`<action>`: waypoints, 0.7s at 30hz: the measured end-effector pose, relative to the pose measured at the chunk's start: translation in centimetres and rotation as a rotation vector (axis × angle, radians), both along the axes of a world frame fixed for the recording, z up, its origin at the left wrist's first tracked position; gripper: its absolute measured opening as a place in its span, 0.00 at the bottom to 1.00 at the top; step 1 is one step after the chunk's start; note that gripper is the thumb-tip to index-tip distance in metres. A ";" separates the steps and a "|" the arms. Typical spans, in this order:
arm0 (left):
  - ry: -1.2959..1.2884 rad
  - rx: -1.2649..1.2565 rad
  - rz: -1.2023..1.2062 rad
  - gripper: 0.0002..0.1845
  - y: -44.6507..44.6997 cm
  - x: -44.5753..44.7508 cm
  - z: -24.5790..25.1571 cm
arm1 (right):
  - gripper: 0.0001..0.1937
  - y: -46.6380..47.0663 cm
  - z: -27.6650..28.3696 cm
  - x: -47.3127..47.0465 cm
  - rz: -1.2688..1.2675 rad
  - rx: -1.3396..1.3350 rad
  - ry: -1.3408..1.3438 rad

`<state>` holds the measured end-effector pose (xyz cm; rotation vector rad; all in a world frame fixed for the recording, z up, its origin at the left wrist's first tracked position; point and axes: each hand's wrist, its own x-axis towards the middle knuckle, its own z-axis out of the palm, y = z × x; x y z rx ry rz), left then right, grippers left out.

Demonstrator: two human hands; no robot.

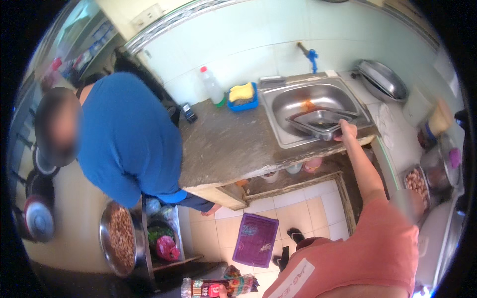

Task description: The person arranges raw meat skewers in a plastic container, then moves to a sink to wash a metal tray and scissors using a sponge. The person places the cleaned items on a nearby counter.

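Observation:
My right hand (346, 131) grips the near right rim of a rectangular stainless steel pan (303, 128), which is tilted inside the steel sink (274, 128). Dark matter shows at the pan's right end, too small to name. An orange-brown stain (307, 105) marks the sink behind the pan. At the bottom edge of the view, my left hand (223, 291) is mostly cut off. Its thumb presses on a printed plastic packet (199, 287) with a red label. A blue tap (311, 59) sticks out of the wall above the sink.
At left, a person in a blue shirt (126, 130) leans over a table by a steel bowl of chopped food (121, 234). A blue sponge tray (244, 98) and a bottle (212, 87) stand left of the sink. A purple mat (256, 240) lies by my feet; an open drawer (180, 231) juts out.

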<state>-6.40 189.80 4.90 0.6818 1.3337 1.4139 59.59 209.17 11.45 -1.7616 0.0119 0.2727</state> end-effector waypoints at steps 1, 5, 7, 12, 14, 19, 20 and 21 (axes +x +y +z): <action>-0.052 0.001 0.018 0.18 -0.2 0.0 -0.1 | 0.23 0.6 -0.2 -0.2 0.021 -0.005 -0.031; 0.032 -0.058 0.494 0.33 -4.8 1.8 0.7 | 0.30 0.9 -2.0 -1.5 0.083 0.048 0.067; -0.068 -0.067 0.619 0.38 -6.3 1.9 0.4 | 0.32 0.9 -3.0 -3.9 -0.008 0.017 0.025; -0.307 0.205 0.596 0.20 -8.7 0.1 -0.3 | 0.18 1.5 -7.2 -21.0 0.479 0.032 -0.589; -0.359 0.204 0.748 0.22 -9.6 -0.9 0.3 | 0.12 0.0 -8.5 -31.3 1.018 0.234 -0.326; -0.384 0.295 0.650 0.16 -9.8 0.5 1.5 | 0.07 -5.9 -3.4 -49.8 2.141 0.448 -0.345; -0.386 0.304 0.719 0.16 -10.4 0.3 1.5 | 0.07 -8.2 -2.3 -52.6 2.274 0.507 -0.344; -0.405 0.324 0.743 0.16 -10.9 0.1 1.7 | 0.07 -10.2 -1.1 -55.2 2.420 0.531 -0.350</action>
